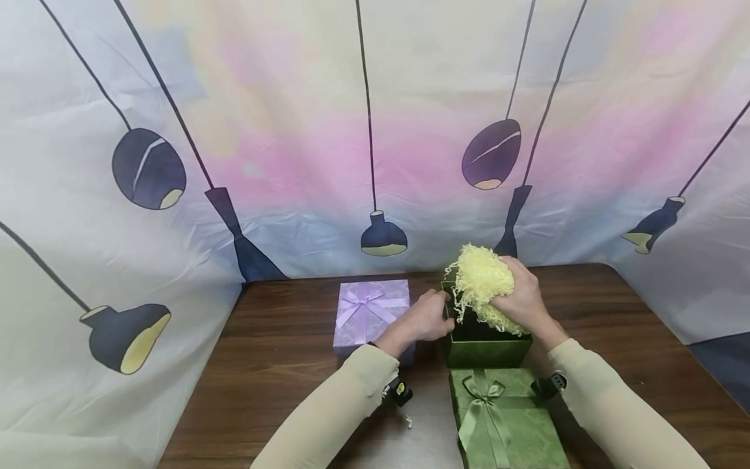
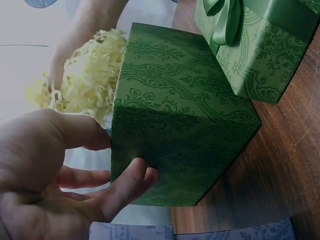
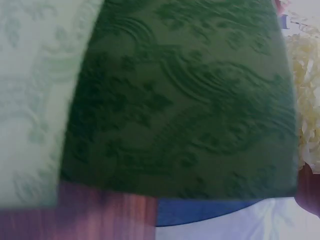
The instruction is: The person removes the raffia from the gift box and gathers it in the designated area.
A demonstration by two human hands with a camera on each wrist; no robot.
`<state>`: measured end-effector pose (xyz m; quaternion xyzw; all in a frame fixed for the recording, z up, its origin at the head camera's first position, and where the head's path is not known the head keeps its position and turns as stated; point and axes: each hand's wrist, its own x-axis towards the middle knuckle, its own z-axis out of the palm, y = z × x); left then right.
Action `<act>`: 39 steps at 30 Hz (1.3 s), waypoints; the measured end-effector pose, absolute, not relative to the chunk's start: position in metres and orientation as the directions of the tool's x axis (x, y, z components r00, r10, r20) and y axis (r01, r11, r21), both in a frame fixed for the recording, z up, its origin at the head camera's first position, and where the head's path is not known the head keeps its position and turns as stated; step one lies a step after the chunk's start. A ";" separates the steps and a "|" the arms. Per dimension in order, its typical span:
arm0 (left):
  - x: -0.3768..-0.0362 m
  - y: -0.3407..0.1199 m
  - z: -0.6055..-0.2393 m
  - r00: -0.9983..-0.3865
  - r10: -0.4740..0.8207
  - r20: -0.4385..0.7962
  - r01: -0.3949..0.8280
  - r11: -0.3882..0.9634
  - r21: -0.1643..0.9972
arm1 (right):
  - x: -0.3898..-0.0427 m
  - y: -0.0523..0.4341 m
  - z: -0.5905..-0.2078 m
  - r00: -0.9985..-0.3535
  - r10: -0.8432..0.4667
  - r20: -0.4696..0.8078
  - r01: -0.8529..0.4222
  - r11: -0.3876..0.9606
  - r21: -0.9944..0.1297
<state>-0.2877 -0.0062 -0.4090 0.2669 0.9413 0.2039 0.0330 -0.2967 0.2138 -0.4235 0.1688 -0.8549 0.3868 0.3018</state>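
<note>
A clump of yellow shredded paper point(image 1: 482, 277) is gripped in my right hand point(image 1: 524, 296), over the mouth of the open green box point(image 1: 489, 354). Loose strands dangle from the clump, and the box looks dark inside. My left hand point(image 1: 426, 318) holds the box by its left rim. In the left wrist view the thumb point(image 2: 87, 131) is at the rim and other fingertips point(image 2: 137, 172) lie against the patterned outer wall. The right wrist view mostly shows a green box wall point(image 3: 185, 105), with yellow paper at its right edge.
In front of the open box lies a green lid point(image 1: 530, 423) with a ribbon bow point(image 1: 485, 405). A purple gift box point(image 1: 375, 293) with a bow stands to the left, beside my left hand. One shred point(image 1: 409, 422) lies on the brown wooden table point(image 1: 281, 358). A printed cloth hangs behind.
</note>
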 end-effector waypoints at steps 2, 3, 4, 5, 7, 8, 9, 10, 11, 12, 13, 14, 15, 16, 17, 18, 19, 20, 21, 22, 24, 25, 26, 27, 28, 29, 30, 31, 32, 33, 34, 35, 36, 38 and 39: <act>-0.287 -0.007 -0.410 -0.857 0.513 0.052 0.488 0.773 0.404 | -0.295 0.216 -0.420 -0.755 -0.060 0.653 -0.526 0.650 -0.548; -0.287 -0.007 -0.410 -0.858 0.512 0.053 0.487 0.773 0.406 | -0.294 0.216 -0.419 -0.756 -0.060 0.652 -0.525 0.651 -0.548; -0.287 -0.007 -0.410 -0.859 0.510 0.053 0.484 0.773 0.410 | -0.293 0.217 -0.417 -0.759 -0.055 0.648 -0.520 0.651 -0.553; -0.287 -0.007 -0.411 -0.859 0.509 0.052 0.483 0.773 0.412 | -0.291 0.217 -0.416 -0.766 -0.049 0.641 -0.512 0.650 -0.561; -0.288 -0.007 -0.411 -0.861 0.506 0.051 0.479 0.774 0.413 | -0.289 0.218 -0.414 -0.782 -0.034 0.622 -0.493 0.644 -0.585; -0.288 -0.007 -0.411 -0.863 0.504 0.050 0.477 0.777 0.411 | -0.288 0.217 -0.413 -0.790 -0.026 0.612 -0.484 0.639 -0.598; -0.288 -0.007 -0.411 -0.864 0.502 0.050 0.475 0.777 0.412 | -0.288 0.217 -0.413 -0.795 -0.021 0.606 -0.479 0.635 -0.606; -0.288 -0.006 -0.411 -0.865 0.500 0.049 0.474 0.778 0.412 | -0.287 0.217 -0.412 -0.801 -0.016 0.598 -0.471 0.633 -0.614; -0.288 -0.006 -0.411 -0.866 0.498 0.048 0.472 0.780 0.411 | -0.286 0.218 -0.411 -0.805 -0.015 0.592 -0.467 0.631 -0.619; -0.288 -0.006 -0.411 -0.868 0.495 0.047 0.468 0.783 0.410 | -0.286 0.218 -0.411 -0.807 -0.012 0.590 -0.464 0.630 -0.622; -0.287 -0.006 -0.411 -0.870 0.491 0.042 0.463 0.786 0.411 | -0.286 0.219 -0.410 -0.808 -0.009 0.589 -0.463 0.628 -0.625; -0.287 -0.006 -0.411 -0.871 0.489 0.040 0.461 0.789 0.407 | -0.285 0.219 -0.410 -0.808 -0.006 0.589 -0.461 0.630 -0.625; -0.287 -0.007 -0.411 -0.872 0.488 0.037 0.459 0.791 0.405 | -0.285 0.220 -0.409 -0.807 -0.004 0.590 -0.459 0.632 -0.624; -0.286 -0.007 -0.411 -0.873 0.486 0.033 0.457 0.792 0.404 | -0.285 0.221 -0.408 -0.808 0.000 0.590 -0.457 0.632 -0.626; -0.286 -0.007 -0.411 -0.872 0.488 0.033 0.458 0.792 0.403 | -0.284 0.223 -0.408 -0.807 0.005 0.591 -0.455 0.634 -0.626; -0.287 -0.006 -0.412 -0.871 0.490 0.032 0.459 0.790 0.406 | -0.284 0.225 -0.407 -0.805 0.011 0.593 -0.452 0.636 -0.626; -0.287 -0.006 -0.412 -0.870 0.492 0.032 0.460 0.788 0.409 | -0.284 0.226 -0.406 -0.805 0.013 0.593 -0.450 0.638 -0.625; -0.287 -0.006 -0.412 -0.869 0.494 0.032 0.462 0.787 0.409 | -0.284 0.228 -0.405 -0.805 0.015 0.593 -0.447 0.642 -0.623; -0.287 -0.005 -0.412 -0.869 0.494 0.029 0.460 0.785 0.415 | -0.283 0.230 -0.405 -0.805 0.017 0.593 -0.446 0.642 -0.623; -0.287 -0.005 -0.411 -0.869 0.495 0.029 0.460 0.783 0.419 | -0.283 0.232 -0.404 -0.805 0.021 0.593 -0.443 0.643 -0.625; -0.287 -0.005 -0.411 -0.868 0.495 0.026 0.458 0.781 0.424 | -0.283 0.234 -0.403 -0.805 0.028 0.592 -0.437 0.646 -0.625; -0.287 -0.005 -0.411 -0.869 0.493 0.025 0.456 0.783 0.423 | -0.283 0.234 -0.402 -0.806 0.028 0.591 -0.435 0.648 -0.625; -0.286 -0.006 -0.411 -0.871 0.490 0.022 0.453 0.785 0.423 | -0.283 0.235 -0.401 -0.808 0.029 0.588 -0.433 0.647 -0.627; -0.287 -0.006 -0.411 -0.872 0.488 0.022 0.450 0.786 0.423 | -0.283 0.235 -0.401 -0.812 0.029 0.583 -0.431 0.645 -0.631; -0.287 -0.007 -0.411 -0.873 0.487 0.022 0.450 0.788 0.420 | -0.283 0.235 -0.400 -0.815 0.030 0.578 -0.426 0.644 -0.635; -0.287 -0.007 -0.411 -0.875 0.484 0.020 0.448 0.791 0.417 | -0.282 0.236 -0.400 -0.820 0.032 0.571 -0.420 0.644 -0.640; -0.286 -0.007 -0.411 -0.875 0.483 0.021 0.447 0.792 0.416 | -0.281 0.236 -0.399 -0.825 0.035 0.564 -0.413 0.644 -0.644; -0.286 -0.007 -0.411 -0.875 0.485 0.019 0.448 0.792 0.416 | -0.280 0.238 -0.399 -0.830 0.039 0.556 -0.405 0.643 -0.650; -0.286 -0.006 -0.410 -0.873 0.487 0.018 0.450 0.790 0.417 | -0.279 0.239 -0.400 -0.835 0.047 0.549 -0.395 0.645 -0.655; -0.286 -0.006 -0.410 -0.870 0.492 0.019 0.454 0.787 0.417 | -0.278 0.240 -0.400 -0.837 0.051 0.544 -0.388 0.646 -0.657; -0.286 -0.005 -0.410 -0.868 0.496 0.020 0.458 0.785 0.418 | -0.277 0.242 -0.400 -0.839 0.055 0.541 -0.381 0.651 -0.657; -0.285 -0.005 -0.410 -0.867 0.498 0.019 0.459 0.784 0.418 | -0.276 0.244 -0.401 -0.840 0.057 0.540 -0.377 0.655 -0.655; -0.285 -0.004 -0.410 -0.866 0.499 0.019 0.461 0.783 0.417 | -0.275 0.245 -0.402 -0.840 0.059 0.539 -0.374 0.658 -0.654; -0.285 -0.003 -0.410 -0.868 0.497 0.020 0.459 0.786 0.415 | -0.275 0.248 -0.403 -0.838 0.060 0.543 -0.374 0.660 -0.651; -0.285 -0.004 -0.410 -0.870 0.492 0.020 0.456 0.790 0.410 | -0.275 0.249 -0.404 -0.836 0.058 0.546 -0.379 0.658 -0.650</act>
